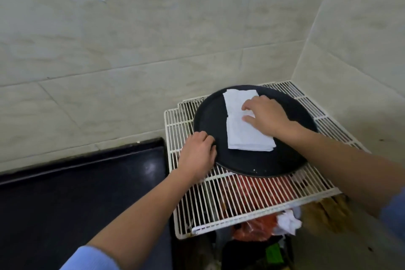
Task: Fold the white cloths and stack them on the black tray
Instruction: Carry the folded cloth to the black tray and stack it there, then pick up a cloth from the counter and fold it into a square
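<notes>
Head view: white cloth (247, 136) under right grip (266, 116), on black tray (210, 116).

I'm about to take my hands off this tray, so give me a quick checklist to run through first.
1. The folded white cloths lie wholly inside the black tray: ok.
2. Stack edges squared: not ok, the layers are offset at the near right corner.
3. The right hand rests on the cloths, steadying them: ok.
4. The left hand grips the tray's left rim: ok.
5. Tray sits flat on the wire rack: cannot tell, there is shadow under its near edge.
</notes>
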